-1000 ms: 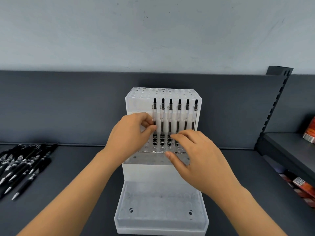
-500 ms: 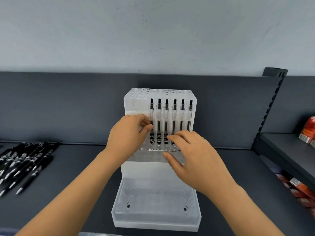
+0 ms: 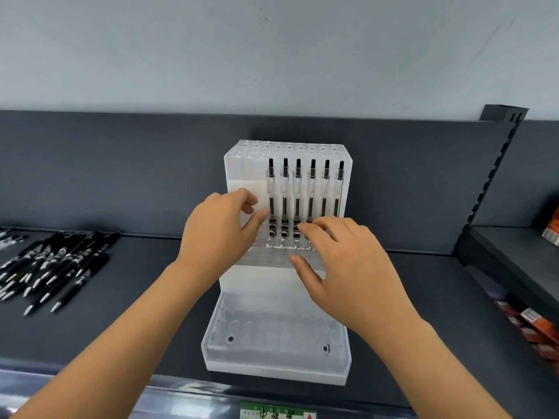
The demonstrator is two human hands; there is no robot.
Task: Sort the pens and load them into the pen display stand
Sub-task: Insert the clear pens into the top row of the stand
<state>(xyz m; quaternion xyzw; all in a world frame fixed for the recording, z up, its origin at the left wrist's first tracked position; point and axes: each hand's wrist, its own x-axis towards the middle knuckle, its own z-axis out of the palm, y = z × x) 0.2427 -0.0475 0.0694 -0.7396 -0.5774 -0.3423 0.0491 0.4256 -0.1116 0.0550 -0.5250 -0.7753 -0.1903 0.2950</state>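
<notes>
six pens loaded, most of the stand left to fill

six clear-barrelled pens (image 3: 298,189) stand upright on the middle tier (image 3: 266,258) of the acrylic pen display stand (image 3: 243,189), toward its right. the top tier (image 3: 287,145) and bottom tier (image 3: 272,328) hold no pens, and the black pens (image 3: 57,261) lie heaped on the shelf (image 3: 151,297) well to the left, so i judge the job barely begun. the left hand (image 3: 220,228) is curled just beside the leftmost pen (image 3: 271,189); i cannot tell whether it pinches it. the right hand (image 3: 348,267) lies relaxed, fingertips (image 3: 304,228) on the tier's holes, grasping nothing. against half a second ago no pen is added and both hands keep their places; only the view drifts.
</notes>
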